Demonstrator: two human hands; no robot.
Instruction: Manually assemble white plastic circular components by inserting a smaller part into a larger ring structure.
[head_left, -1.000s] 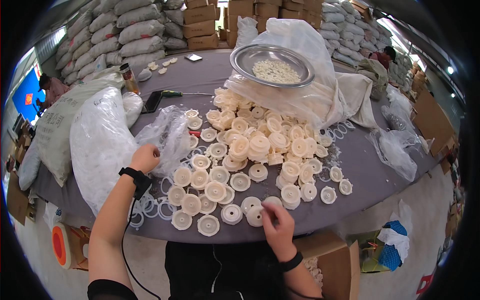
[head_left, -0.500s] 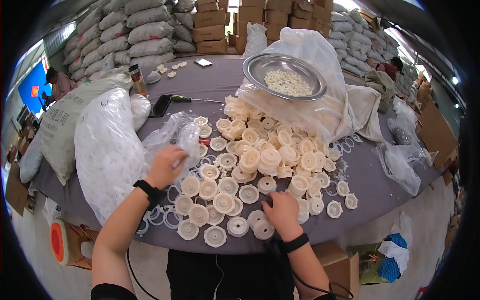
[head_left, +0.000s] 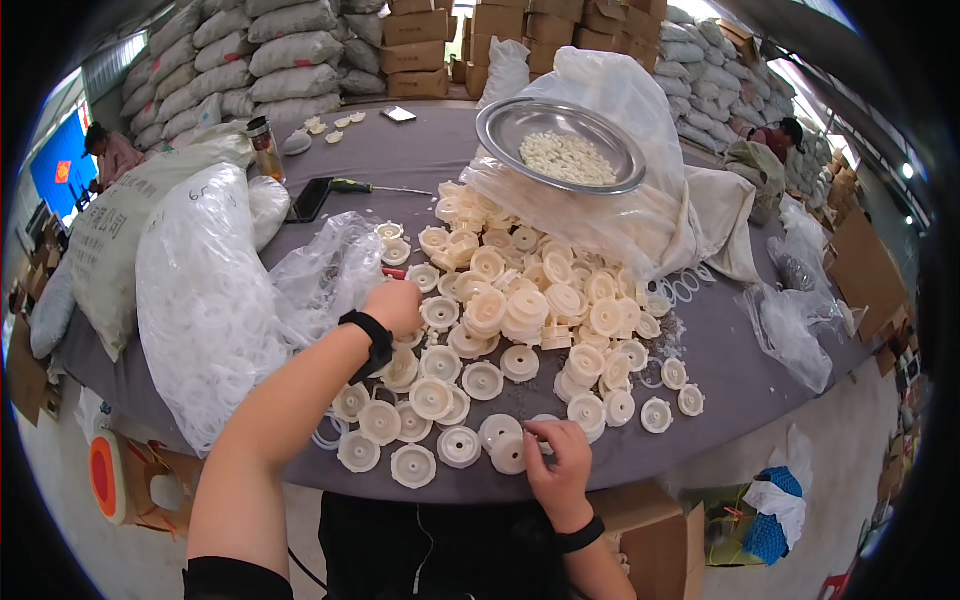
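My left hand point(head_left: 396, 308) reaches over the left side of the pile of cream plastic discs point(head_left: 525, 305), below a small red piece point(head_left: 394, 273) and beside a clear plastic bag point(head_left: 342, 262). Its fingertips are hidden behind the hand. Near the table's front edge, my right hand point(head_left: 562, 463) has its fingers curled and closed. Whatever sits between its thumb and forefinger is too small to make out. A loose disc point(head_left: 508, 454) lies just left of the right thumb, and more discs, such as one with a dark centre hole point(head_left: 459, 447), are spread in front of me.
A metal bowl point(head_left: 492, 118) of small white pieces rests on a large plastic bag at the back. At left stand a bag of clear rings point(head_left: 212, 310) and a woven sack point(head_left: 100, 240). A screwdriver point(head_left: 352, 186) and phone point(head_left: 311, 200) lie behind the pile. Two people sit farther off.
My left hand has moved right, from beside the clear bag to the pile's left edge. My right hand has shifted slightly down, toward the table's front edge. The whole view has shifted slightly.
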